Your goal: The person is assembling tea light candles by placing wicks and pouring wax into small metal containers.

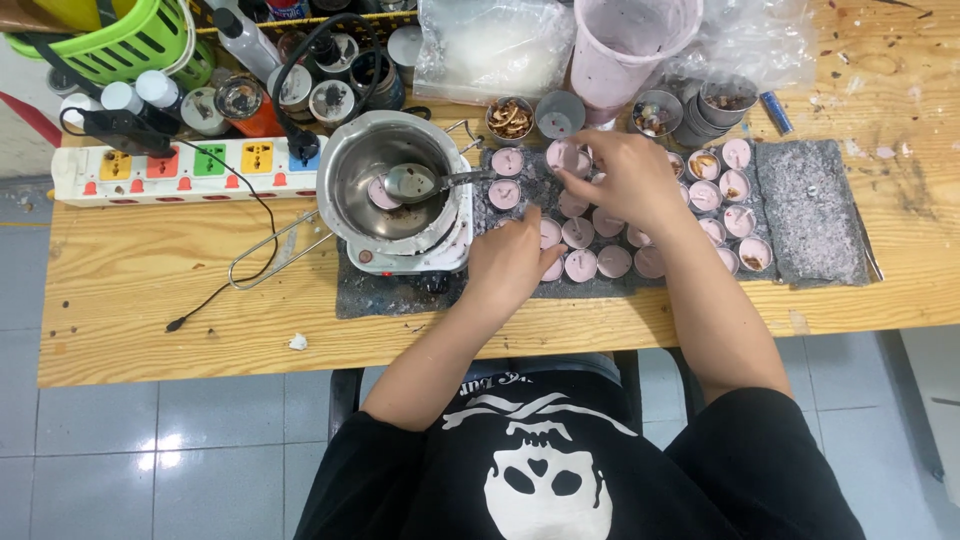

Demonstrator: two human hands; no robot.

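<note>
Both hands [565, 215] curl over pink candle cups [598, 262], hiding several; their grip is unclear.

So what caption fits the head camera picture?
Both hands work over small pink wax-filled cups beside a metal melting pot.

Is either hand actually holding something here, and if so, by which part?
The right hand pinches a small pink wax cup at its rim. The left hand rests among the cups; whether it grips one cannot be told.
</note>
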